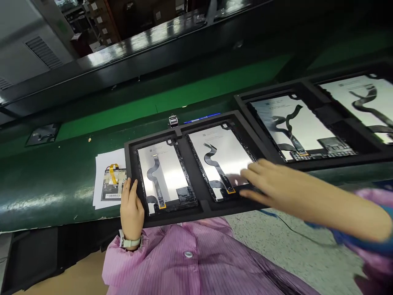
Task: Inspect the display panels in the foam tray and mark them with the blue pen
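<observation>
My left hand [132, 211] lies against the left rim of a black foam tray [208, 207], its fingers stretched out. Over the tray's right front corner, my right hand [260, 180] reaches in with thumb and fingers apart, near the lower edge of a tablet screen panel [227, 147]. Another tablet screen panel [162, 164] sits in the left compartment. On each panel's silvery back lies a wavy dark flex cable [153, 176], with an orange-edged end at the bottom. The right fingertips are slightly blurred, and whether they touch the panel I cannot tell.
A second black tray [319, 166] with two similar panels stands at the right. Left of my tray, a circuit board with yellow ribbon [113, 174] rests on white paper [100, 176]. Behind lie a small metallic object [173, 120] and a blue pen-like stick [202, 118].
</observation>
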`<act>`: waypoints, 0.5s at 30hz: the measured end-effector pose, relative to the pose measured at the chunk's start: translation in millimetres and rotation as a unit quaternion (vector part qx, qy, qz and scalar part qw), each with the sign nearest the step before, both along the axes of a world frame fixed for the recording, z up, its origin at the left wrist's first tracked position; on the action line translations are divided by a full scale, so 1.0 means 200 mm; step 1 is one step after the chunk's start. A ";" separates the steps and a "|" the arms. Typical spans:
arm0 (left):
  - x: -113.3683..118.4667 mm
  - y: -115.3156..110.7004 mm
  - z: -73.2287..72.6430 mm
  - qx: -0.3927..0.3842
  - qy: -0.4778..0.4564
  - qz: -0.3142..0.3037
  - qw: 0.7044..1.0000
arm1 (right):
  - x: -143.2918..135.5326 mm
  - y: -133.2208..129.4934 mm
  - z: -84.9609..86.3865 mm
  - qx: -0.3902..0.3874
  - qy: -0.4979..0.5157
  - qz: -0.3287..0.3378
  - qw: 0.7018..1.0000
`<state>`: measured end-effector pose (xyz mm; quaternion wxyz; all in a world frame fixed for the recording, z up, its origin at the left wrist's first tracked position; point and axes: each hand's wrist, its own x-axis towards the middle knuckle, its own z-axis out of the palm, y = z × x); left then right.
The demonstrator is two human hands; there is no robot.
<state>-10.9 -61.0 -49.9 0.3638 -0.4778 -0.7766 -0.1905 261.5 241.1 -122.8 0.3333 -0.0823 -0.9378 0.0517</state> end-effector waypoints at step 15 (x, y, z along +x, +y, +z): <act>-0.09 -0.04 0.10 -0.041 -0.009 -0.020 0.999 | 0.19 -0.01 0.05 -0.152 -0.068 0.069 0.984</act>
